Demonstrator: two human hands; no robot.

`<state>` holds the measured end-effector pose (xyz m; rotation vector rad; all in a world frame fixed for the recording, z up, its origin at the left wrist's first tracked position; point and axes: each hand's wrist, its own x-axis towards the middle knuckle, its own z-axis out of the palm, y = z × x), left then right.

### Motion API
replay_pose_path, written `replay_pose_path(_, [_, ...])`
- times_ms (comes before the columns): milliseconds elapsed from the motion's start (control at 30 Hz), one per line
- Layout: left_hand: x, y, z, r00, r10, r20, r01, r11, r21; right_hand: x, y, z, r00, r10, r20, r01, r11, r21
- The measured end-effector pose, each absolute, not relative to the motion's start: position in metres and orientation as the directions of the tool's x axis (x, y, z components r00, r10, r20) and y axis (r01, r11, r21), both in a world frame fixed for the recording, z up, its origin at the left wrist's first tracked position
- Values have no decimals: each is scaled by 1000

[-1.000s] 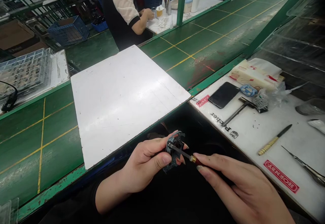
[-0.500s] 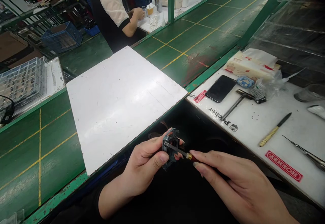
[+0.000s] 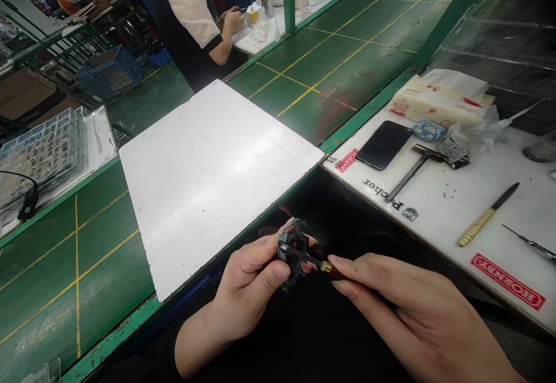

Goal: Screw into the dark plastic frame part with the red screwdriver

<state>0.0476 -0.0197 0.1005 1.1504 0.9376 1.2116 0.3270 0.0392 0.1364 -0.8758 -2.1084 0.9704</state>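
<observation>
My left hand [image 3: 245, 290] grips a small dark grey-blue part [image 3: 297, 233] between thumb and fingers, low in the middle of the view. The part has a curved upper rim and openings in it; what it belongs to I cannot tell. Between the thumb and forefinger of my right hand [image 3: 408, 302] is a slim flat-bladed tool [image 3: 325, 266] with a brass collar and a dark red handle. Its blade lies across the part's near face, with the tip by its left edge. The rest of the handle is hidden by my right hand.
A white board [image 3: 217, 180] spans the green bench [image 3: 104, 244]. On the right worktop [image 3: 438, 215] lie a phone [image 3: 384, 144], a T-shaped metal tool [image 3: 408, 177], a wrapped-handle knife [image 3: 489, 215], tweezers [image 3: 530, 241] and a tissue pack [image 3: 438, 102]. Another person [image 3: 191, 18] sits beyond.
The view has shifted slightly, so the right worktop sits further right. The blade has turned a little and looks darker now. Both hands keep their holds.
</observation>
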Motion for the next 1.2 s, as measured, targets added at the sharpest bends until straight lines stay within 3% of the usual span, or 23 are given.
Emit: replay_pose_path(1200, [46,-19,103,136,990,44,-158,-23,987,327,37,139,-564,773,290,296,517,-803])
